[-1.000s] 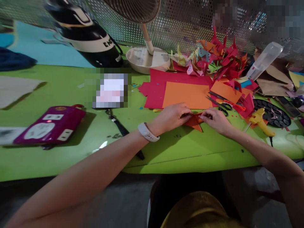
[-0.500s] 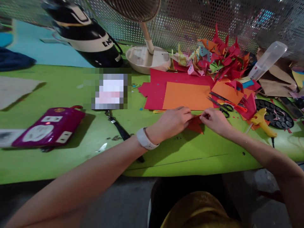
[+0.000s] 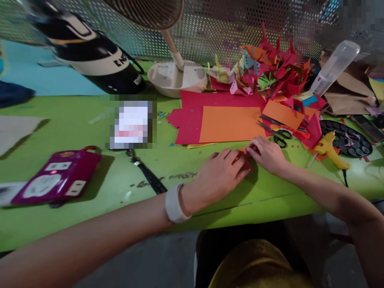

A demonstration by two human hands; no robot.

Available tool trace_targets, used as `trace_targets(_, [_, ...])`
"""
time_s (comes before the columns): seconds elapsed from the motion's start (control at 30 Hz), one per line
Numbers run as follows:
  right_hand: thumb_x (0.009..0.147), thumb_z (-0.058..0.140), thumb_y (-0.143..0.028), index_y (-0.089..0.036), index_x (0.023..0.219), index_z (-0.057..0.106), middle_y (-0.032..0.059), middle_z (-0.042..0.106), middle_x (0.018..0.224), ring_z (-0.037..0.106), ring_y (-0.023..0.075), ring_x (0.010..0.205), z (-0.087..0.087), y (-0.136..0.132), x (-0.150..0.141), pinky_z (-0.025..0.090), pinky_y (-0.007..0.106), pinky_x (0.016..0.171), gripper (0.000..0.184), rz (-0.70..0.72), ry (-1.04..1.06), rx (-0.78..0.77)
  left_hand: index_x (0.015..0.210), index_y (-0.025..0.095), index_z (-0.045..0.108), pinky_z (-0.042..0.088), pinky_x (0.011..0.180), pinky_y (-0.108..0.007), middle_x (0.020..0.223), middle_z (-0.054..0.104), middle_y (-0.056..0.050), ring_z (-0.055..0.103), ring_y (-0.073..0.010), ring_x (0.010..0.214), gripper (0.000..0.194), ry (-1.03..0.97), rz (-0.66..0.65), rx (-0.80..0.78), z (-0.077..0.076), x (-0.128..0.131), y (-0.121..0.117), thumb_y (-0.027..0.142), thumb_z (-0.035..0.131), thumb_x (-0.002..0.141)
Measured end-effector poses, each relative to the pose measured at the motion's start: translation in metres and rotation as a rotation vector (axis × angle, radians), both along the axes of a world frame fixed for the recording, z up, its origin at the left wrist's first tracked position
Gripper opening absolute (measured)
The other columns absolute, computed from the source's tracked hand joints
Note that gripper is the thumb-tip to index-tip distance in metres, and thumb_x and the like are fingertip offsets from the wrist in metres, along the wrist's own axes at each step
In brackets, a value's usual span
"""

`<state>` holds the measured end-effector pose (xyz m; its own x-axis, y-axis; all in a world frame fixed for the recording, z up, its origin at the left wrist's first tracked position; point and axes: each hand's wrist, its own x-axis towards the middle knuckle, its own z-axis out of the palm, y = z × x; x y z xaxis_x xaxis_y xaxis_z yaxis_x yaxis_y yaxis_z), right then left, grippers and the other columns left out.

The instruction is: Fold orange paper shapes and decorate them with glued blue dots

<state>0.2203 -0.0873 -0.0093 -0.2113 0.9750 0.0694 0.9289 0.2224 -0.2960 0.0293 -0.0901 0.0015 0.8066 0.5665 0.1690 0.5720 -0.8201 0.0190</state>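
Between my two hands is a small folded piece of orange paper (image 3: 246,165), mostly covered by the fingers. My left hand (image 3: 217,174), with a pale band at the wrist, has its fingers closed over the paper's left side. Thumb and fingertips of my right hand (image 3: 264,155) pinch its upper right edge. Just beyond the hands lies a flat orange sheet (image 3: 231,124) on top of larger red sheets (image 3: 189,120). Black-handled scissors (image 3: 280,136) rest beside the sheets, a little past my right hand.
Folded paper shapes (image 3: 276,64) are heaped at the back, near a fan (image 3: 177,78) and a large bottle (image 3: 99,60). On the right are a yellow glue gun (image 3: 333,152) and a black tray (image 3: 348,138). A purple power box (image 3: 57,176) sits left on the green table (image 3: 120,224).
My left hand has shifted lower and turned further over the orange paper, covering more of it. My right hand keeps its pinch. The whole view has swung slightly.
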Motion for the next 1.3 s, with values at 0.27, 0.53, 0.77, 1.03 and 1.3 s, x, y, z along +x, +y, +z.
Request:
trace_targets(0.27, [0.097, 0.051, -0.031, -0.018, 0.091, 0.064, 0.0056, 0.067, 0.088, 0.059, 0.0150, 0.074, -0.005, 0.003, 0.010, 0.037, 0.026, 0.062, 0.019, 0.052, 0.071, 0.091, 0.136, 0.011, 0.056, 0.043, 0.101, -0.053, 0.141, 0.055, -0.021, 0.052, -0.0368, 0.126, 0.065, -0.056, -0.036, -0.005, -0.026, -0.010, -0.009, 0.059, 0.038, 0.096])
trace_targets(0.53, [0.098, 0.048, -0.031, -0.018, 0.095, 0.068, 0.0066, 0.070, 0.093, 0.063, 0.0176, 0.082, 0.023, -0.005, 0.018, 0.046, 0.029, 0.072, 0.024, 0.189, 0.052, 0.167, 0.147, 0.013, 0.043, 0.030, 0.114, -0.052, 0.152, 0.044, -0.018, 0.039, -0.0341, 0.141, 0.073, -0.056, -0.104, -0.079, -0.033, -0.022, 0.002, 0.064, 0.032, 0.096])
trace_targets(0.77, [0.101, 0.044, -0.041, -0.016, 0.122, 0.066, 0.0133, 0.069, 0.120, 0.063, 0.0278, 0.102, -0.002, -0.037, 0.024, 0.049, 0.042, 0.086, 0.039, 0.302, -0.202, 0.331, 0.149, 0.013, 0.040, 0.025, 0.116, -0.051, 0.155, 0.039, -0.016, 0.035, -0.0330, 0.143, 0.073, -0.039, -0.080, -0.103, -0.034, -0.021, 0.000, 0.063, 0.027, 0.098])
trace_targets(1.03, [0.099, 0.044, -0.051, -0.015, 0.128, 0.063, 0.0120, 0.066, 0.129, 0.059, 0.0263, 0.113, -0.001, -0.048, 0.023, 0.047, 0.040, 0.093, 0.050, 0.322, -0.339, 0.447, 0.149, 0.009, 0.040, 0.027, 0.115, -0.052, 0.155, 0.038, -0.018, 0.036, -0.0341, 0.143, 0.074, -0.027, -0.088, -0.074, -0.033, -0.021, -0.001, 0.062, 0.026, 0.098])
trace_targets(1.3, [0.097, 0.042, -0.058, -0.013, 0.129, 0.064, 0.0158, 0.065, 0.128, 0.058, 0.0290, 0.115, -0.008, -0.048, 0.023, 0.048, 0.042, 0.094, 0.059, 0.321, -0.303, 0.413, 0.150, 0.009, 0.037, 0.026, 0.115, -0.053, 0.156, 0.037, -0.018, 0.035, -0.0344, 0.143, 0.074, -0.015, -0.093, -0.063, -0.034, -0.022, -0.001, 0.061, 0.024, 0.099])
